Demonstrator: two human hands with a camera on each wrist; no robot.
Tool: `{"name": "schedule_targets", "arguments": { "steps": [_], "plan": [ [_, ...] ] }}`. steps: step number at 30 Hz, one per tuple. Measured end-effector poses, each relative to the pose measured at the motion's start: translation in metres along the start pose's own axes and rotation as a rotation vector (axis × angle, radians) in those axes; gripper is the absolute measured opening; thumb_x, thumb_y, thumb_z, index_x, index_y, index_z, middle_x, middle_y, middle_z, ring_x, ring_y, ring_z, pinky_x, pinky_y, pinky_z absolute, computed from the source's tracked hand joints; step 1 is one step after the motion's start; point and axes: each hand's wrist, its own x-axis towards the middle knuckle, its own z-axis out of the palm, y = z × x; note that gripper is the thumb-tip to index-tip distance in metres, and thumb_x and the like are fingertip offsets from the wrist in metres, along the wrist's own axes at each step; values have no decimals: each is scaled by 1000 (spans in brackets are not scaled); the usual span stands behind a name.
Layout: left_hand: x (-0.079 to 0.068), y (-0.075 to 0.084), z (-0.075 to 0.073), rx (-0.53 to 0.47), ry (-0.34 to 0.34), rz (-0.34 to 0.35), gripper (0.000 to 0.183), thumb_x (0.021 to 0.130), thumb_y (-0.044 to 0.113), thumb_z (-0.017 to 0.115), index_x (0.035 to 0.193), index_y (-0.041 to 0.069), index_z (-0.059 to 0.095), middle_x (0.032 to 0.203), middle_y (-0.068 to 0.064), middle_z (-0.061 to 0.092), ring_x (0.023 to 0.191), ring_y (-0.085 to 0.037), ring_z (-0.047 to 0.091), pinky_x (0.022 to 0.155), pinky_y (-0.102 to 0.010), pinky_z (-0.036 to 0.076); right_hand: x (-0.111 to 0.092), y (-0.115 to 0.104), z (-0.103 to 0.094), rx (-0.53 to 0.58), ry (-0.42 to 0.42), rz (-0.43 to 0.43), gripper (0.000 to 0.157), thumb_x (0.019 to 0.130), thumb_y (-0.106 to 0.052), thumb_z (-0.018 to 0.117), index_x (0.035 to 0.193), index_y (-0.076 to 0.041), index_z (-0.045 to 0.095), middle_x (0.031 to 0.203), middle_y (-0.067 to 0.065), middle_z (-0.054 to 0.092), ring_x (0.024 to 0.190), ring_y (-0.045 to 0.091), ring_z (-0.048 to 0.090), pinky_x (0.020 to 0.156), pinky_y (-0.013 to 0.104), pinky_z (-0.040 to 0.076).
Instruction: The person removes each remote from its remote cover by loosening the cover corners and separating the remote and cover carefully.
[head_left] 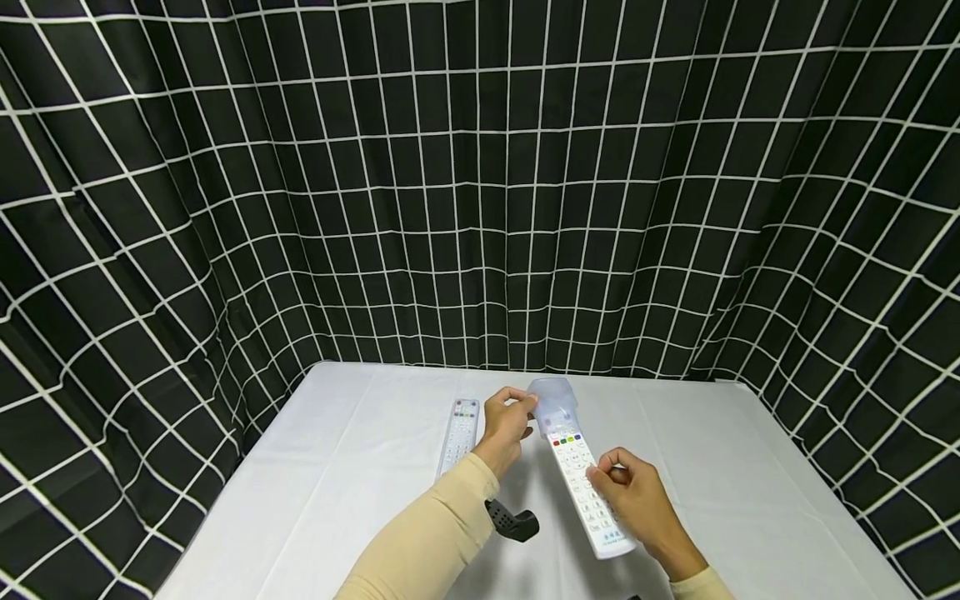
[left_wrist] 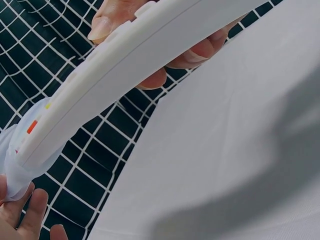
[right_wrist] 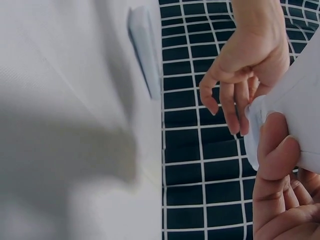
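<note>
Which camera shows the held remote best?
The head view shows the white remote control best, with most of its buttons visible. The left wrist view shows mainly its side; the right wrist view, only a cropped white part.

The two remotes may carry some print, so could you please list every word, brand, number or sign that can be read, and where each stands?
None can be quoted with certainty.
Held remote, near end: blue lettering, too small and blurred to read.
Its keys: markings too small to read.
Other remote: key marks too small.
</note>
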Motion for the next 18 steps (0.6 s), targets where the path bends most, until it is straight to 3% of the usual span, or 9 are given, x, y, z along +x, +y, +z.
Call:
{"name": "schedule_targets", "arguments": {
  "steps": [5, 10, 18],
  "plan": [
    [3, 0, 1, -18, -9, -13, 13, 84, 2, 68, 77, 8, 60, 87, -6, 66, 70, -18, 64, 76, -48, 47, -1, -1, -1, -1, -6, -11, 16, 87, 3, 67, 85, 5, 52, 68, 14, 61, 53, 20, 59, 45, 30, 49],
    [6, 1, 0, -37, -21, -19, 12, 85, 1, 67, 78, 7, 59, 87, -8, 66, 73, -21, 65, 72, -43, 50, -1, -1, -3, -20, -18, -29, 16, 88, 1, 67, 84, 4, 52, 66, 13, 60, 52, 20, 58, 45, 30, 49],
    [9, -1, -1, -160, -41, -30, 10, 87, -5, 63, 82, 1, 56, 88, -14, 62, 68, -19, 63, 65, -36, 54, -2, 0, -3, -22, -37, -14, 16, 87, 1, 68, 84, 4, 52, 66, 12, 59, 52, 18, 57, 45, 29, 49]
  ]
}}
